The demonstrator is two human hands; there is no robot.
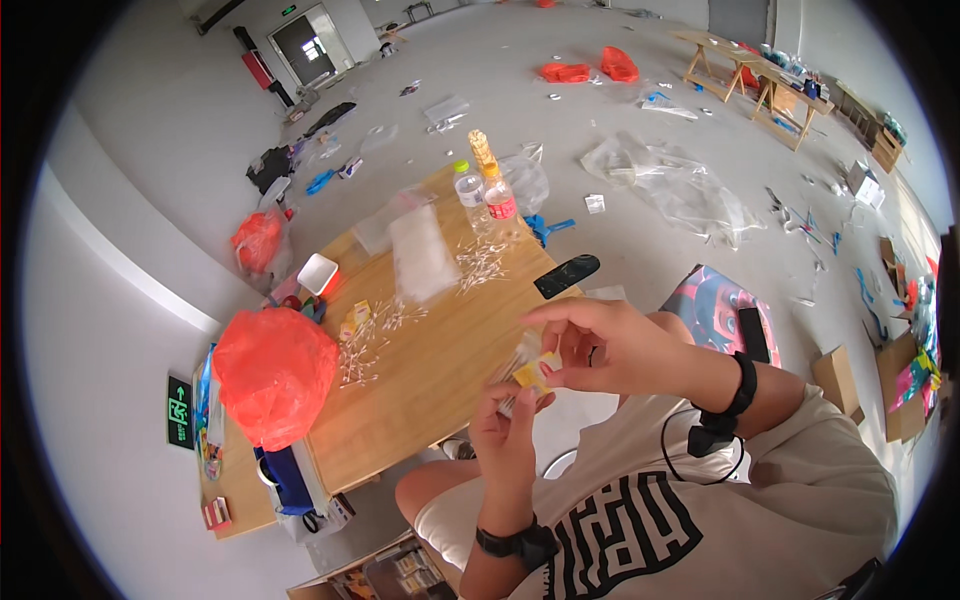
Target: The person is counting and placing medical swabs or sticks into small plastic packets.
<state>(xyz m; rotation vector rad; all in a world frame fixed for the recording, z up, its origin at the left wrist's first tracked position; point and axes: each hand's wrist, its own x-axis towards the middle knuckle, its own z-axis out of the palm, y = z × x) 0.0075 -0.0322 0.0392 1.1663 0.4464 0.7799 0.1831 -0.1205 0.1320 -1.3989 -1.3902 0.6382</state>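
Observation:
My left hand (pixel 505 432) and my right hand (pixel 600 345) meet over the near edge of the wooden table (pixel 440 370). Between them they hold a small yellow packet (pixel 534 372) with thin clear plastic and what look like cotton swabs sticking out of it. The left hand grips it from below, while the right hand pinches its upper side. Loose cotton swabs (pixel 368 340) lie scattered on the table, with a second pile (pixel 482 262) farther back. Small yellow packets (pixel 355 318) lie beside the nearer pile.
A stuffed red plastic bag (pixel 272 370) sits at the table's left end. Clear plastic bags (pixel 420 250), two bottles (pixel 485 190) and a white box (pixel 317 272) stand farther back. A black remote-like object (pixel 566 275) lies at the right edge. Litter and trestle tables (pixel 760 85) cover the grey floor.

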